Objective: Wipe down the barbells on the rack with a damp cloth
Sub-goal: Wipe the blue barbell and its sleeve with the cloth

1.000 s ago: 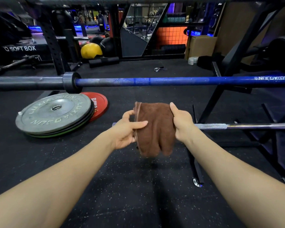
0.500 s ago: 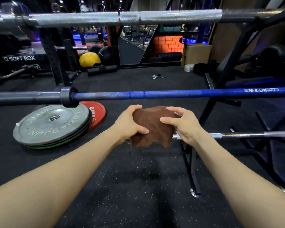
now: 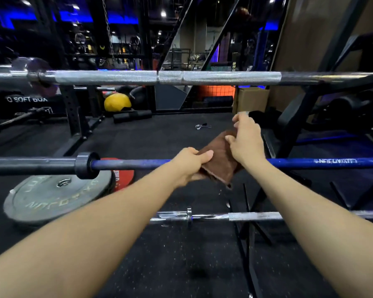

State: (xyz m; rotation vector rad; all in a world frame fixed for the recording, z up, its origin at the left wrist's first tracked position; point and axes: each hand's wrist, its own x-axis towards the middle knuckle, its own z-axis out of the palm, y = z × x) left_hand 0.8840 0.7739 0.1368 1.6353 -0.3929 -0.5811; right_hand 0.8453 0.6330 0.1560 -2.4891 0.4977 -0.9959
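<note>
Open floor lies beyond the blue steel barbell (image 3: 310,162). Over it, our left hand (image 3: 190,166) grips the folded brown cloth (image 3: 220,160); our right hand (image 3: 246,140) pinches its far edge

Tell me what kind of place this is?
Most likely a gym's weights area: barbells lie across a rack, like the silver bar, weight plates are stacked on the rubber floor, and a yellow ball sits behind.

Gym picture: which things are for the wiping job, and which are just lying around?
For the job:
brown cloth, held by the left hand and right hand
blue barbell
top silver barbell
low silver barbell

Just lying about:
grey weight plate
red plate
yellow ball
collar clip
cardboard box
</note>
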